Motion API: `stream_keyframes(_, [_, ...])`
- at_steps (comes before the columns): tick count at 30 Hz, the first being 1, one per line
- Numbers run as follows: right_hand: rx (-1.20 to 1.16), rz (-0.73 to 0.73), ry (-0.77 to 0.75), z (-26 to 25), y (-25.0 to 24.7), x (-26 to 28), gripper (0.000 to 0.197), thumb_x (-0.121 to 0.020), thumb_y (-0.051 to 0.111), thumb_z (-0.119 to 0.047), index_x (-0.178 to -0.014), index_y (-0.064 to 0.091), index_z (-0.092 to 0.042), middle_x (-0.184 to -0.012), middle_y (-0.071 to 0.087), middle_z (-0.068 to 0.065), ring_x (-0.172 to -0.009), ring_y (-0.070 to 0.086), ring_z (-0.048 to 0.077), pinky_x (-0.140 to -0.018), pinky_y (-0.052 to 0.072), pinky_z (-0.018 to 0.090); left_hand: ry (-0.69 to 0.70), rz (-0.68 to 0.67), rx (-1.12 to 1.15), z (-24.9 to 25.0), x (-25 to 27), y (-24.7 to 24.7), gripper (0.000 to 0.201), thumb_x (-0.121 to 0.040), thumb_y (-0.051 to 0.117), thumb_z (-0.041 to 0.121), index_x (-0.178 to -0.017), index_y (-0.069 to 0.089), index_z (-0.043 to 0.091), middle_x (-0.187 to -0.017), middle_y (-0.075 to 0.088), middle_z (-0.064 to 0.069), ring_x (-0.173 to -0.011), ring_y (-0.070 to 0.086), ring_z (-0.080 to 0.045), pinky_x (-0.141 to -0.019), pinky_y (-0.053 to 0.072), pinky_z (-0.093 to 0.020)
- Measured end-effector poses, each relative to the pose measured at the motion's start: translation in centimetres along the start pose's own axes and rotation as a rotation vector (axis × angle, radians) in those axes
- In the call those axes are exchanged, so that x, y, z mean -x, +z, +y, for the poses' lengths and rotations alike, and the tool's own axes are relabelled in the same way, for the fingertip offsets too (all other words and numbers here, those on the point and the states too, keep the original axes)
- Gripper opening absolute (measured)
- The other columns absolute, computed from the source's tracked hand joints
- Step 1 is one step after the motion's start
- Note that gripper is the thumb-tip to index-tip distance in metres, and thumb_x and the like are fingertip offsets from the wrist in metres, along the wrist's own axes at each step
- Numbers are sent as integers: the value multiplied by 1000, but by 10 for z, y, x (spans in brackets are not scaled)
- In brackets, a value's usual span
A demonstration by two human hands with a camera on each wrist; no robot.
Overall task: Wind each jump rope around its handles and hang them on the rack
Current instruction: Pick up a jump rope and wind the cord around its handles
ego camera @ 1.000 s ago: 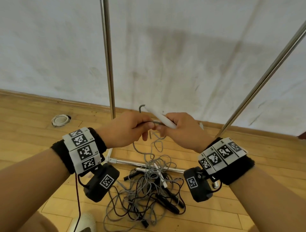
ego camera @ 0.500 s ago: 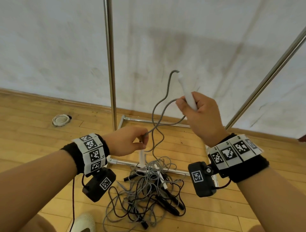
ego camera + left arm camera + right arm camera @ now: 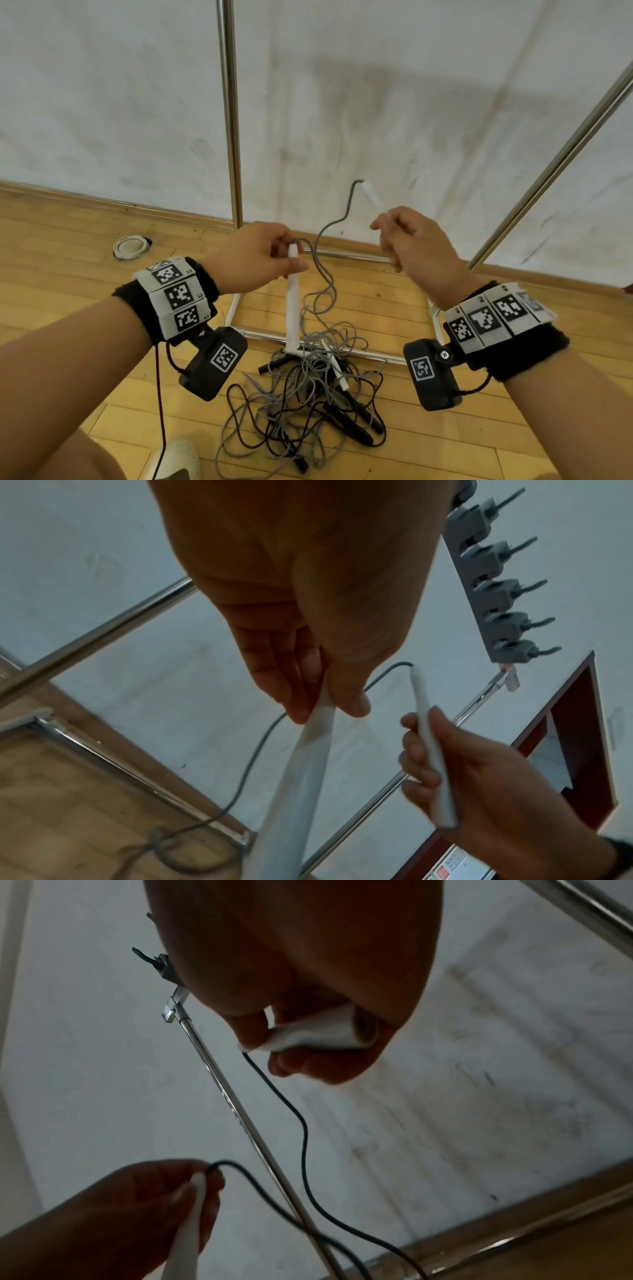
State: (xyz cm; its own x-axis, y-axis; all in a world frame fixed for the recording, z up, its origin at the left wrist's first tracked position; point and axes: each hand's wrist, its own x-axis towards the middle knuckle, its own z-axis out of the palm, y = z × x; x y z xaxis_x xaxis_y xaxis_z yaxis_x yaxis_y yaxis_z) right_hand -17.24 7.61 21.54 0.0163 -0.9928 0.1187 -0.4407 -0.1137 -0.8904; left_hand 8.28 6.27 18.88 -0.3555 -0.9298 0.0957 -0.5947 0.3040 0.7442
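Lowered since the earlier frame, right hand (image 3: 416,248) grips one slim white plastic handle (image 3: 372,198); left hand (image 3: 255,260) pinches second white handle (image 3: 292,308) above tangled grey rope (image 3: 322,346).

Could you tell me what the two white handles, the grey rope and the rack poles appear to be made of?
White handles: smooth matte, probably plastic. Grey rope: thin cord keeping springy kinks, likely plastic-coated; core unseen. Rack poles: shiny with mirror-like highlights, evidently polished metal.
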Motion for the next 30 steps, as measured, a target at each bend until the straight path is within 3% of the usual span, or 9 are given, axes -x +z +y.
stream_keyframes(3, [-108,-154,6,-4,15,8,15,-102,50,-21,-103,64,-20,-68,61,-2,-59,56,10,-62,50,29,17,47,142,12,-2,0,16,-83,76,32,-93,67,23,-70,71,6,-64,70,-6,-58,53,-15])
stream_keyframes(6, [-154,-255,15,-6,25,14,9,-97,59,-15,-104,61,-11,-80,73,4,-70,68,14,-72,57,31,43,89,230,21,-6,0,19,-82,77,28,-95,68,17,-78,75,-1,-68,72,-12,-64,59,-23])
stream_keyframes(9, [-165,-328,-9,-7,32,20,12,-90,69,-12,-98,61,-15,-88,76,5,-81,74,17,-76,60,30,65,98,284,29,-6,1,23,-82,78,26,-98,69,12,-80,75,-5,-71,73,-16,-65,61,-28])
stream_keyframes(14, [-107,-326,-28,-6,37,22,20,-85,75,-17,-99,61,-18,-89,77,2,-84,74,17,-77,61,40,82,112,323,39,-5,5,21,-81,79,21,-98,70,12,-81,75,-7,-71,73,-19,-64,61,-28])
stream_keyframes(18, [-128,-339,-40,-8,37,24,19,-84,76,-14,-100,66,-19,-89,77,4,-85,74,18,-73,61,39,107,105,299,46,-4,6,19,-84,77,18,-102,71,13,-84,75,-5,-74,74,-19,-70,62,-37])
stream_keyframes(21, [-133,-338,-41,-10,36,25,18,-83,77,-11,-99,68,-11,-89,76,8,-85,74,20,-71,61,39,119,107,230,49,-2,6,21,-84,76,22,-103,71,14,-84,75,-1,-73,73,-14,-71,62,-38])
stream_keyframes(24, [-132,-335,-40,-9,35,24,21,-80,79,-8,-98,69,-6,-88,76,12,-83,74,23,-70,61,39,134,122,184,51,-1,8,18,-84,77,25,-100,73,18,-81,74,4,-71,71,-9,-71,61,-33])
stream_keyframes(28, [-121,-333,-52,-8,34,23,20,-78,79,-4,-97,71,-8,-87,76,11,-83,74,25,-74,61,45,171,147,123,52,-1,11,15,-83,78,27,-97,74,24,-75,71,11,-68,67,-1,-65,54,-14])
stream_keyframes(30, [-125,-326,-64,-7,34,22,18,-79,78,-4,-96,72,-9,-86,76,11,-83,75,25,-74,61,43,181,154,111,53,-2,10,15,-82,78,27,-97,74,25,-75,70,14,-68,66,3,-64,51,-9])
